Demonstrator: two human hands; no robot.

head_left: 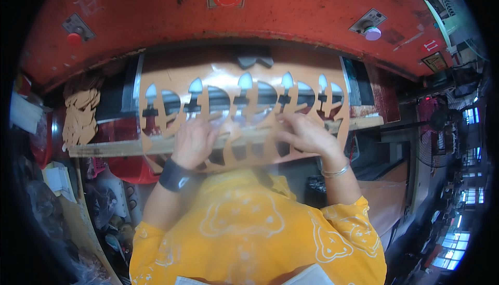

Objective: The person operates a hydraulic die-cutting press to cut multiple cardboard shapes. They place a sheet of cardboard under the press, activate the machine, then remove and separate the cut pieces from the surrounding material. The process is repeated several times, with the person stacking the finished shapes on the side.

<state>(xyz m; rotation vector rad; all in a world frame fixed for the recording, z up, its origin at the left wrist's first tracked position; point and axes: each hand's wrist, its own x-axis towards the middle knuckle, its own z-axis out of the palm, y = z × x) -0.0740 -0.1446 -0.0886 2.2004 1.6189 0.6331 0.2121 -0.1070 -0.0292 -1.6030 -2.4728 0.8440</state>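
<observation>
Fingers of the left hand (193, 138) are bent and lie close together over the sheet (205, 100); they are blurred, and whether they pinch it cannot be told. On the right hand (309, 133), thumb and forefinger stand apart, tips directed at the sheet; the remaining fingers are folded, and any grip on an edge cannot be confirmed. The sheet, tan and cut through with a row of spade-shaped and curved openings, lies below both hands, across the wooden bar (119, 149) and reaching toward the red machine (156, 14). Judged by appearance, it is thin and light, flexible rather than rigid, with no sign of a slippery finish. The narrow strips between openings are assessed as the weak points, liable to bend, snag or tear; the broader uncut area toward the machine, or the outer side borders, should offer the sounder hold, with both hands spaced to limit sagging. A pile of tan pieces (81, 108) sits at the left end of the bar. A grey block (254, 61) shows at the sheet's far side, its use unclear. Not verifiable: the sheet's underside, the portions beneath the hands, and its near edge, which is smeared by blur. The space under the machine is shadowed, and the lens rim cuts off both sides.
</observation>
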